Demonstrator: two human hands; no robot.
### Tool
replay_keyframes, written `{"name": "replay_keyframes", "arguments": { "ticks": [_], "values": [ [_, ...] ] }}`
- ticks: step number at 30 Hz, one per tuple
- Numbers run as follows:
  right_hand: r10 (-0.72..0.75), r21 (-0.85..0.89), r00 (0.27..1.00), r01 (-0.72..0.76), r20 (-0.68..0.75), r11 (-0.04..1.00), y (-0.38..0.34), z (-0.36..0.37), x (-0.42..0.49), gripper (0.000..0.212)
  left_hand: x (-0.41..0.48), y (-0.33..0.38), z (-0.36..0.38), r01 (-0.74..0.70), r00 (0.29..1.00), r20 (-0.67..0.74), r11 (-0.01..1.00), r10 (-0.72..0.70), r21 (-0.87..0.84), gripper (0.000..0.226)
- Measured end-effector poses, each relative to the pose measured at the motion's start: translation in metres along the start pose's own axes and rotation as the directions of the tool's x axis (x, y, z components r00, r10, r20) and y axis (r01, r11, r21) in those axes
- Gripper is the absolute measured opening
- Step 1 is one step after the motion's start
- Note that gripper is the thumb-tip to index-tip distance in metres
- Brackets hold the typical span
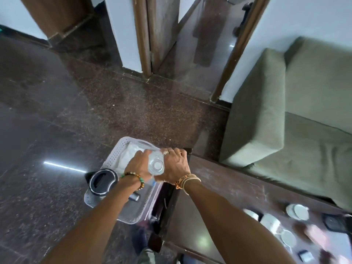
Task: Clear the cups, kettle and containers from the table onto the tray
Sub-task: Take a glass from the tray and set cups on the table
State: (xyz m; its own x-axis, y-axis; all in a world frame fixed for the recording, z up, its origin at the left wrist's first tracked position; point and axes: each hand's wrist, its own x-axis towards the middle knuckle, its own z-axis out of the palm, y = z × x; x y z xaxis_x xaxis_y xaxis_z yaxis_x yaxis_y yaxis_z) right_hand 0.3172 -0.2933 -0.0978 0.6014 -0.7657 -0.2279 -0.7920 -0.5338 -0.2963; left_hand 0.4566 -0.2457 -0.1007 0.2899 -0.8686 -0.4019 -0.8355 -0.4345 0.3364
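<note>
A white perforated tray (pixel 112 159) sits at the left end of the dark table, partly over its edge. A black kettle (pixel 102 181) stands on the tray's near left side. Over the tray's far part, my left hand (pixel 138 164) and my right hand (pixel 176 164) hold a clear container (pixel 156 164) between them, fingers curled round its sides. White cups and saucers (pixel 297 211), blurred, remain on the table at the lower right, among several small containers (pixel 315 236).
The dark wooden table (pixel 228 180) runs to the lower right. A green sofa (pixel 297 115) stands just behind it on the right. Dark polished floor spreads to the left and ahead, with a doorway (pixel 190 44) in the back wall.
</note>
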Motion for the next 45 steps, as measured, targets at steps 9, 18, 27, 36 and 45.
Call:
{"name": "replay_keyframes", "arguments": {
  "ticks": [9,18,27,36,45],
  "values": [
    [0.100,0.229,0.992,-0.081,-0.073,0.970,0.042,-0.060,-0.127,0.104,-0.102,0.092,0.006,-0.135,0.984,-0.136,0.978,0.114,-0.157,0.057],
    [0.237,0.350,0.969,-0.244,0.065,0.904,0.075,-0.026,-0.239,0.095,-0.190,0.135,0.083,-0.129,0.988,0.037,0.921,0.153,-0.367,0.057],
    [0.353,0.458,0.935,-0.323,0.023,0.828,0.067,-0.009,-0.336,0.103,-0.257,0.143,0.113,-0.241,0.961,0.087,0.952,0.261,-0.191,0.080],
    [0.476,0.450,0.864,-0.363,-0.165,0.815,0.103,-0.058,-0.405,0.098,-0.299,0.232,0.096,-0.459,0.885,0.029,0.881,0.465,-0.114,0.072],
    [0.620,0.513,0.774,-0.483,-0.130,0.710,0.225,-0.035,-0.472,0.100,-0.297,0.349,0.196,-0.560,0.803,0.158,0.819,0.574,-0.130,0.051]
  ]
}}
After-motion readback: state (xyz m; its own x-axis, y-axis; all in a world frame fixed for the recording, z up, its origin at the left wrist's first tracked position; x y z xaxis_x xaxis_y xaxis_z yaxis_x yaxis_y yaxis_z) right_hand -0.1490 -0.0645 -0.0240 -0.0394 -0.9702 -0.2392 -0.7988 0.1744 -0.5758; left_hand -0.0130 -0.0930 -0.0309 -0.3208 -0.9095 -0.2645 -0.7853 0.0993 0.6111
